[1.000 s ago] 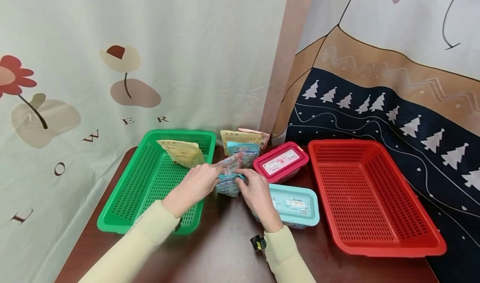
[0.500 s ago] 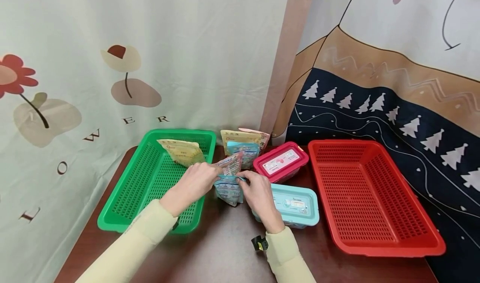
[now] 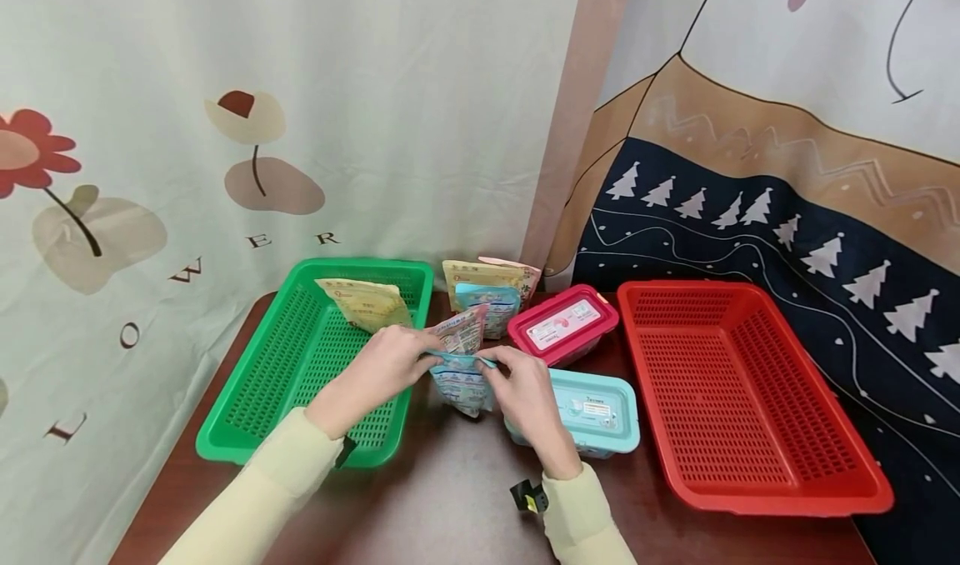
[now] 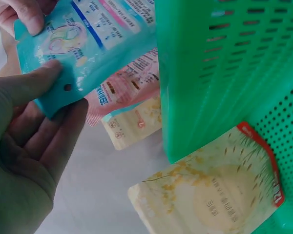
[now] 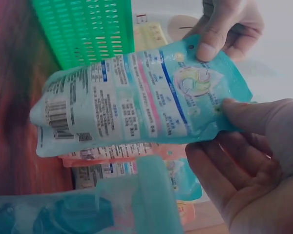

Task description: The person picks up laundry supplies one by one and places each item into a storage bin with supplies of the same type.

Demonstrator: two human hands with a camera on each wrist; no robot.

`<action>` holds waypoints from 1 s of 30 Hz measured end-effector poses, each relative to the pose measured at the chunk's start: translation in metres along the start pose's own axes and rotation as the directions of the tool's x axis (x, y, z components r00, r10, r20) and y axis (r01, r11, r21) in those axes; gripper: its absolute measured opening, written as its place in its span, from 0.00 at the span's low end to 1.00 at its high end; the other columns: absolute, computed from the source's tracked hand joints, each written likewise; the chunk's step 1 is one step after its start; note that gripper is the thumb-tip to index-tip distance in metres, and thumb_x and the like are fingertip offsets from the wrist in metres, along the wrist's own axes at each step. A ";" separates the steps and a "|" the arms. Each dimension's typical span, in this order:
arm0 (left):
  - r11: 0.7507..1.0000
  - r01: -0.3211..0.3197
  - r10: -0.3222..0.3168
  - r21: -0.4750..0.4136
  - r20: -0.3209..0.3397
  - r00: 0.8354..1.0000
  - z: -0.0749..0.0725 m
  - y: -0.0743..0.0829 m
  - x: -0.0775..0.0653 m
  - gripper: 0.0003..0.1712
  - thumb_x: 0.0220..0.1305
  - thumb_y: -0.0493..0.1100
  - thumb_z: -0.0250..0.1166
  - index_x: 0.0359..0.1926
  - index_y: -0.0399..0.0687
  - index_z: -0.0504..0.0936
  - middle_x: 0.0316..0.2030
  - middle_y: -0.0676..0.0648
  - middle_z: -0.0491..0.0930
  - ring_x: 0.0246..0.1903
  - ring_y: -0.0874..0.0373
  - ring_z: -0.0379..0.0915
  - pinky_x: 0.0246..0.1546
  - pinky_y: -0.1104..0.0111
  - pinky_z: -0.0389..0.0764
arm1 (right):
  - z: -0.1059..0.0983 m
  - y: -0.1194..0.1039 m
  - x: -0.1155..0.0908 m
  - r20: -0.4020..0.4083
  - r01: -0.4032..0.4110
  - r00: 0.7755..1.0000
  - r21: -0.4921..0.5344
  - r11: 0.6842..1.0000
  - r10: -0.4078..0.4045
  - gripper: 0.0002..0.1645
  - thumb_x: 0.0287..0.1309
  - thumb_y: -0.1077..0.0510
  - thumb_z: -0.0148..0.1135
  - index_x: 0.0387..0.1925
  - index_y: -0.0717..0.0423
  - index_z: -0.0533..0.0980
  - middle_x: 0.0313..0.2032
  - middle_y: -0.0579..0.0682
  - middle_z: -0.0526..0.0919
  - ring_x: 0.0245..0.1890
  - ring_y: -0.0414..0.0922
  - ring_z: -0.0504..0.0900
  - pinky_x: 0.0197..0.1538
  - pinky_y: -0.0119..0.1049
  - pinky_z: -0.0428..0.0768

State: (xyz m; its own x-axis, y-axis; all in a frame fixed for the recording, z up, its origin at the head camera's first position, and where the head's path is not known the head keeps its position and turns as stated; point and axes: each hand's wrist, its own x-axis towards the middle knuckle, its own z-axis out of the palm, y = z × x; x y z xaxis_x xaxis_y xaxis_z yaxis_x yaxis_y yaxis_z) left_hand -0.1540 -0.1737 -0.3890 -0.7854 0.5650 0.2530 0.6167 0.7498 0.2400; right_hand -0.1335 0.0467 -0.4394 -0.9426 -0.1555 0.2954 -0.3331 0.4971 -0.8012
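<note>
Bare L hand (image 3: 393, 357) & R hand (image 3: 521, 382) pinch a blue pouch (image 3: 461, 384) by its two top corners, just R of a green basket (image 3: 315, 382). L is nearer the basket; R grips the corner farther from it. Pouch's long axis runs down from that grip, so its body lies below both hands; can't tell if its foot touches the table (image 3: 420, 515). R of basket too: pink pouch (image 3: 465, 327) behind, light-blue box (image 3: 592, 407) farther out. Yellow pouch (image 3: 367, 307) tilts inside basket.

You've 1 green basket (image 3: 315, 382) with 1 pouch (image 3: 367, 305) in it; right of it, 5 pouches (image 3: 460, 384), 2 boxes (image 3: 596, 411), 1 red basket (image 3: 731, 402).
</note>
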 end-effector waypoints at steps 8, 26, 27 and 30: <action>0.983 0.007 -0.027 -0.184 -0.109 0.994 0.001 -0.003 -0.007 0.06 0.59 0.35 0.77 0.38 0.44 0.92 0.36 0.47 0.90 0.34 0.55 0.87 0.32 0.65 0.84 | -0.007 -0.002 -0.006 0.026 -0.038 0.999 0.096 0.995 0.035 0.07 0.66 0.59 0.70 0.44 0.50 0.89 0.41 0.42 0.90 0.40 0.38 0.84 0.43 0.36 0.83; 0.837 0.158 -0.268 -0.523 -0.143 0.953 -0.015 0.003 -0.023 0.03 0.63 0.40 0.76 0.36 0.54 0.92 0.33 0.58 0.88 0.27 0.61 0.76 0.25 0.70 0.76 | -0.016 -0.023 -0.013 0.010 -0.024 1.000 0.235 0.972 0.022 0.08 0.65 0.59 0.71 0.45 0.50 0.89 0.40 0.41 0.89 0.36 0.38 0.84 0.39 0.34 0.84; 0.824 0.165 -0.278 -0.542 -0.135 0.951 -0.016 0.002 -0.024 0.02 0.63 0.41 0.76 0.37 0.55 0.92 0.33 0.59 0.88 0.29 0.61 0.78 0.26 0.70 0.77 | -0.017 -0.025 -0.013 0.009 -0.020 1.000 0.241 0.970 0.018 0.08 0.65 0.59 0.71 0.45 0.50 0.89 0.40 0.41 0.89 0.35 0.38 0.83 0.39 0.33 0.84; 0.783 0.188 -0.311 -0.593 -0.112 0.944 -0.021 0.002 -0.026 0.03 0.63 0.41 0.76 0.37 0.56 0.92 0.33 0.59 0.88 0.31 0.59 0.80 0.28 0.68 0.80 | -0.018 -0.029 -0.013 0.003 0.002 1.000 0.253 0.968 -0.003 0.08 0.65 0.59 0.72 0.45 0.50 0.89 0.40 0.41 0.89 0.34 0.38 0.82 0.36 0.33 0.83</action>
State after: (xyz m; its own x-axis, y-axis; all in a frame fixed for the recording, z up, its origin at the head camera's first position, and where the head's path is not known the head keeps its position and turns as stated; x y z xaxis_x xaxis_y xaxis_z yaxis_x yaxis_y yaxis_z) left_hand -0.1308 -0.1937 -0.3758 -0.9269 0.2615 0.2691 0.3676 0.4885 0.7913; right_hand -0.1113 0.0490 -0.4104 -0.9418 -0.1597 0.2959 -0.3296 0.2649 -0.9062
